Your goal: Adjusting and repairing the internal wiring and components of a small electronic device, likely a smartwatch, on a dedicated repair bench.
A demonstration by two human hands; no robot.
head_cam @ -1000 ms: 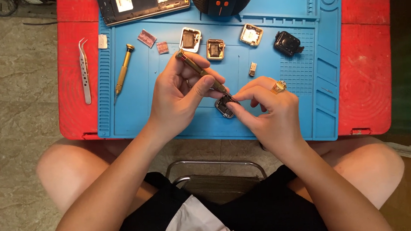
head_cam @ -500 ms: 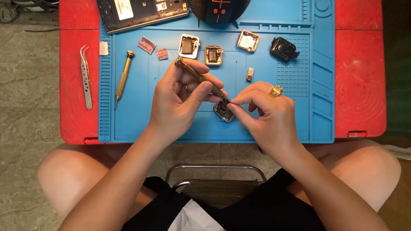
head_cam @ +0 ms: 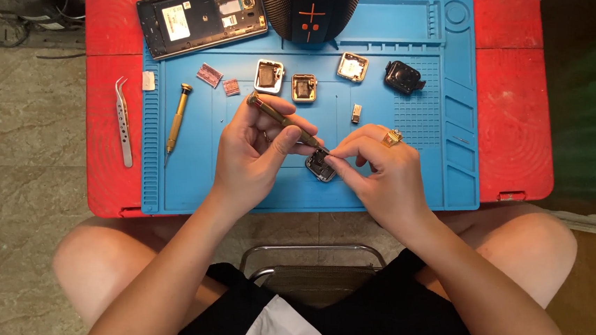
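A slim brass screwdriver (head_cam: 284, 121) is pinched in the left hand (head_cam: 255, 156), its shaft slanted down to the right so that the tip meets a small watch case (head_cam: 321, 166). The case – squarish, dark, with rounded metal edges – is pinned against the blue mat (head_cam: 194, 175) by the fingertips of the right hand (head_cam: 382, 175), apparently so that it cannot turn under the tool. Both grips are thus closed: the left clenched on the screwdriver, the right grasping the case near the mat's front middle. A gold ring (head_cam: 392, 137) is worn on the right hand.

The mat looks rubbery, with ribbed edges and moulded trays, and it is laid over a red worktop (head_cam: 517, 103), probably to keep small parts from rolling. Behind the hands, similar cases (head_cam: 268, 76) and a black one (head_cam: 403, 76) are set in a row, well apart from the work. A second screwdriver (head_cam: 177, 120) is laid at the mat's left, and steel tweezers (head_cam: 123, 120) lie beside it on the worktop. At the far edge an opened phone (head_cam: 200, 17) is placed flat – next to it stands a dark mesh-covered speaker (head_cam: 311, 5).
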